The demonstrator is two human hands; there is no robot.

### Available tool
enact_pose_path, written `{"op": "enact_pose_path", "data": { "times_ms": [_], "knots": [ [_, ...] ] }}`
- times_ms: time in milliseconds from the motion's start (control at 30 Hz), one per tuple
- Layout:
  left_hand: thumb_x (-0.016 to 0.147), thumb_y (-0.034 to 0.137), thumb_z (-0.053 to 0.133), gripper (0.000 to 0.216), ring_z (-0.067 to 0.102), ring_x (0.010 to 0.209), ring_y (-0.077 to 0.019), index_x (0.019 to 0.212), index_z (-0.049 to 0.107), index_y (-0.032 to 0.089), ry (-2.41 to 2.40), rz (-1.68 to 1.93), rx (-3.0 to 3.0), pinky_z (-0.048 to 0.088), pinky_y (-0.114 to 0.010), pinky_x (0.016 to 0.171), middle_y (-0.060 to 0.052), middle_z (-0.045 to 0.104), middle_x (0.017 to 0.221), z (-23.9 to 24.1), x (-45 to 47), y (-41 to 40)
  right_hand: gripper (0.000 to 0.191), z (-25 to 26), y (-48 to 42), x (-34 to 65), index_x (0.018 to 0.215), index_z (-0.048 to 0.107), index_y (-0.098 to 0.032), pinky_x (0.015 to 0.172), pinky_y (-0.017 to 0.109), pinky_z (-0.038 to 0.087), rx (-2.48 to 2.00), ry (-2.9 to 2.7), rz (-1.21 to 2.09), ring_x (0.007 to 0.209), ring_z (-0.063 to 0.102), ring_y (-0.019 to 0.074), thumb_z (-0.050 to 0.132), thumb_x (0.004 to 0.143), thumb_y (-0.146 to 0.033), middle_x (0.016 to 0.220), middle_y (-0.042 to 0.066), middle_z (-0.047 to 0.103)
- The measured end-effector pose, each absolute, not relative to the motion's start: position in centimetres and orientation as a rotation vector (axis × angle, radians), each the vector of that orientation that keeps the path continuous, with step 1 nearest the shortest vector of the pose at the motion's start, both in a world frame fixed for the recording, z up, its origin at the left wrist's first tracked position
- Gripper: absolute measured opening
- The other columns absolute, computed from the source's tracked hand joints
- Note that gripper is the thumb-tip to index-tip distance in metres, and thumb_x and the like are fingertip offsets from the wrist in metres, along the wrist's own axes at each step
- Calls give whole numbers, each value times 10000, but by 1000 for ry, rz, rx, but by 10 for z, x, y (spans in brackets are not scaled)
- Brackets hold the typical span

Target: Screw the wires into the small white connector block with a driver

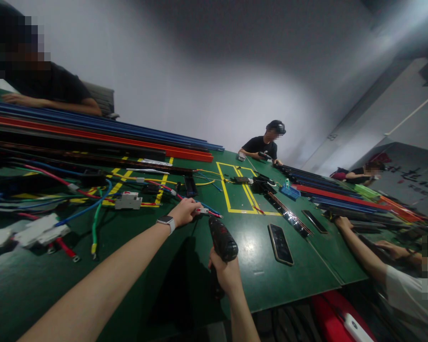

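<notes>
My right hand (224,271) is wrapped round the grip of a black electric screwdriver (222,241), which points away from me over the green table (135,266). My left hand (186,210), with a white watch on its wrist, is closed on a small white part with red wires (204,211) right at the screwdriver's tip. Red and blue wires run from that part toward the back left.
A white breaker (128,200) and loose coloured wires (92,209) lie at the left. Long red and blue rails (92,133) run along the back. A phone (280,243) lies to the right. Several other people work around the table; one person's arm (360,247) reaches in at right.
</notes>
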State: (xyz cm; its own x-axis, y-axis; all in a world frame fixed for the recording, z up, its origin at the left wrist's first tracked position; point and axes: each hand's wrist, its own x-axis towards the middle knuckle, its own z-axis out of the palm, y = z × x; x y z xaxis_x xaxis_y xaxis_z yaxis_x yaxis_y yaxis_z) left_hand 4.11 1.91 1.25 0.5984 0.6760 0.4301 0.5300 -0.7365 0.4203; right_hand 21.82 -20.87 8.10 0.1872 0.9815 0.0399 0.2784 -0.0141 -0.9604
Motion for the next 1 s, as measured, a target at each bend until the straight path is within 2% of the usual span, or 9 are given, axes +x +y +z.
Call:
{"op": "enact_pose_path", "data": {
  "times_ms": [700,1000],
  "knots": [
    [849,224,621,239,573,956,-220,1062,721,265,1016,863,2548,449,-373,944,-58,646,954,22,42,11,128,70,-206,222,711,620,-189,615,277,453,-1467,-1244,944,579,583,179,621,799,-282,580,-2,610],
    [860,191,604,291,567,984,-228,1112,714,286,1034,835,2552,442,-363,938,-69,632,1016,14,42,17,166,81,-209,220,670,593,-198,638,284,453,-1477,-1281,942,603,588,185,604,821,-266,589,-4,597]
  ]
}}
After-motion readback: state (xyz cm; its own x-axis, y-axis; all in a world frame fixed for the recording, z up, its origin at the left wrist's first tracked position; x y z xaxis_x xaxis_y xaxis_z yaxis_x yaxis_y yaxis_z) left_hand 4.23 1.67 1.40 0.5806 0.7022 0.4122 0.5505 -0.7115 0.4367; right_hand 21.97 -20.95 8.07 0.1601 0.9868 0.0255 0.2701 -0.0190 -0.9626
